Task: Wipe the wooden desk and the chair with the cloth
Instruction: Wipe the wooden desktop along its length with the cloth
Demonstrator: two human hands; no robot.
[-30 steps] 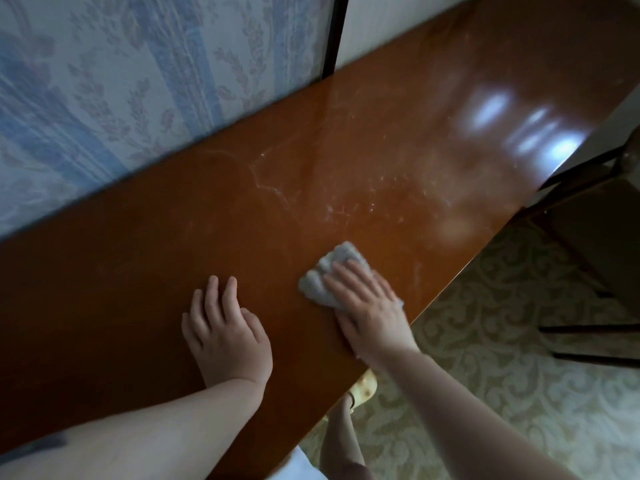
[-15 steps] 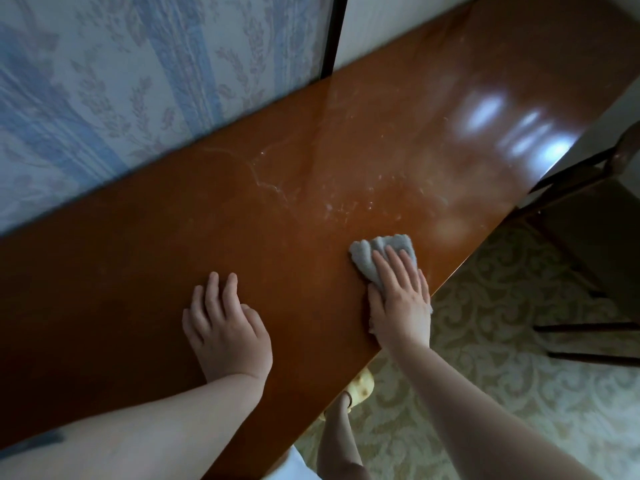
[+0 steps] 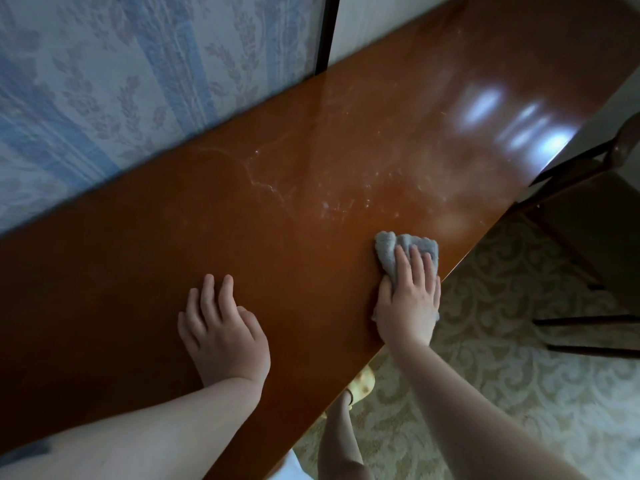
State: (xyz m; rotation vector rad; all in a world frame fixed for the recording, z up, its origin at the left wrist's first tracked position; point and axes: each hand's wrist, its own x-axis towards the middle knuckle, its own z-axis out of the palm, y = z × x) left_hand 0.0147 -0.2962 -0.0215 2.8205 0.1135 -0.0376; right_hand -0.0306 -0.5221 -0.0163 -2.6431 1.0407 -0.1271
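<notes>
Right grip [image 3: 408, 303] presses flat, fingers straight, on grey cloth [image 3: 388, 251] at 4 o'clock edge of tabletop [image 3: 311, 209]. Left grip [image 3: 221, 327] open, palm down on tabletop, 7 o'clock. Chair [image 3: 595, 209] at 3 o'clock.

grey cloth [image 3: 398, 249] bunched on glossy desk [image 3: 277, 244]

1 head view, looking steeply down, close over desk [image 3: 311, 209]
</notes>
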